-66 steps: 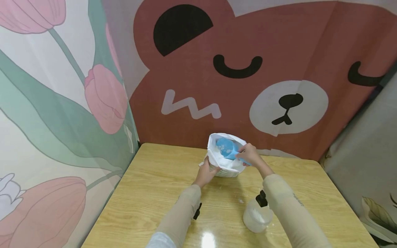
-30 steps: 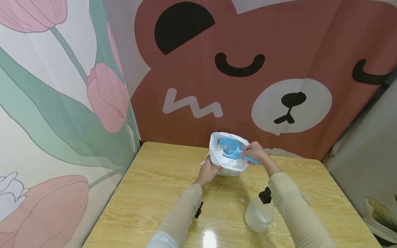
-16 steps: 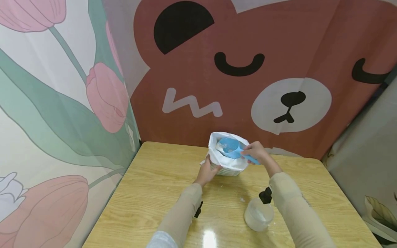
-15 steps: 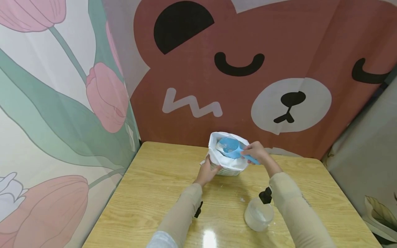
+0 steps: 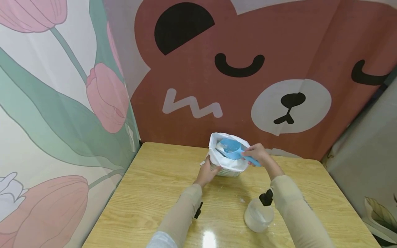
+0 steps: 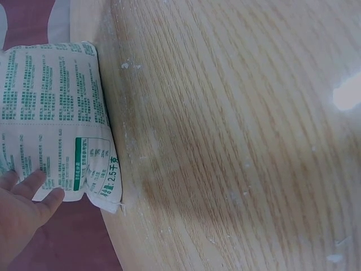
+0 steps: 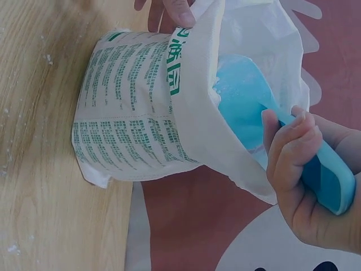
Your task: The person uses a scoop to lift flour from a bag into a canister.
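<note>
A white bag (image 5: 228, 171) with green print stands at the back of the table, its mouth folded outward; pale powder shows inside. My left hand (image 5: 207, 173) grips the bag's left side, thumb across the front; in the left wrist view some fingertips (image 6: 35, 180) lie on the printed side. In my right hand (image 5: 258, 154) is the handle of a light blue scoop (image 5: 231, 148), with fingers wrapped round it. The scoop's bowl sits within the bag's mouth, white powder clinging to its inside, as the right wrist view shows (image 7: 242, 101).
A clear round jar (image 5: 258, 218) stands on the wooden table (image 5: 155, 193) near my right forearm, under the black wrist strap. Small white crumbs (image 6: 125, 66) lie scattered on the tabletop. A curtain with a bear print (image 5: 192, 131) hangs right behind the table's far edge.
My right hand has shifted slightly to the right with the scoop, whose handle now shows more beyond the bag's rim. The left hand and bag stay nearly in place.
</note>
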The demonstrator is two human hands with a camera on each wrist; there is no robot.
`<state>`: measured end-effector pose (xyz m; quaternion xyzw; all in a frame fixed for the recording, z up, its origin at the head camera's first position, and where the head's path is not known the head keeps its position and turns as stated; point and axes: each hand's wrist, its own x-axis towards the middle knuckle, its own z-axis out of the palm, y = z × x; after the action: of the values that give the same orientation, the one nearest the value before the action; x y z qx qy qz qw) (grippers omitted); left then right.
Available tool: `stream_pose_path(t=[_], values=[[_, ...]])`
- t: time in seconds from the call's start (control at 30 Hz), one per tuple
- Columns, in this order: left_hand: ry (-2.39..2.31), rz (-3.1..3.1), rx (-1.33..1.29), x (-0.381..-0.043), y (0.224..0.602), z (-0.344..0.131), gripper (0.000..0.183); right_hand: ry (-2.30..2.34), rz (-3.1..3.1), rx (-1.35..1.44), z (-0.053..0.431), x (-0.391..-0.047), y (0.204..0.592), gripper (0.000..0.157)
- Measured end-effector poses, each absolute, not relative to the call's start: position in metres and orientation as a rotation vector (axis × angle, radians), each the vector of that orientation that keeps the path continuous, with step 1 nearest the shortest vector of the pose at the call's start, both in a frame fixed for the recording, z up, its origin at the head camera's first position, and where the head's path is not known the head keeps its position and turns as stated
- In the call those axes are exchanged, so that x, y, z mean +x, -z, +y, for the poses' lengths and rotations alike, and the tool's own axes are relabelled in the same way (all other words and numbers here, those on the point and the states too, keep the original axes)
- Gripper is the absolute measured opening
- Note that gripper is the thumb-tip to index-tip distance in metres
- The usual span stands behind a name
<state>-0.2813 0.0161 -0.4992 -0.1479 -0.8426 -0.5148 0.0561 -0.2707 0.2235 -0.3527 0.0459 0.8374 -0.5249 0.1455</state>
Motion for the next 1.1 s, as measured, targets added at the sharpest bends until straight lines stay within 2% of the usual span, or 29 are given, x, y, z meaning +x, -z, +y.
stream_pose_path(t=[0.23, 0.53, 0.77, 1.1], values=[[1.586, -2.57, -0.431, -0.281, 0.5, 0.017, 0.083, 1.579, 2.363, 0.159, 0.226, -0.268, 0.354, 0.033], [1.567, -2.57, -0.436, -0.278, 0.498, 0.016, 0.083, 1.652, 2.314, -0.022, 0.234, -0.263, 0.358, 0.029], [1.564, -2.574, -0.445, -0.278, 0.501, 0.016, 0.082, 1.624, 2.347, 0.1, 0.233, -0.262, 0.362, 0.031], [1.556, -2.558, -0.433, -0.283, 0.506, 0.017, 0.081, 1.649, 2.336, 0.073, 0.236, -0.26, 0.361, 0.027]])
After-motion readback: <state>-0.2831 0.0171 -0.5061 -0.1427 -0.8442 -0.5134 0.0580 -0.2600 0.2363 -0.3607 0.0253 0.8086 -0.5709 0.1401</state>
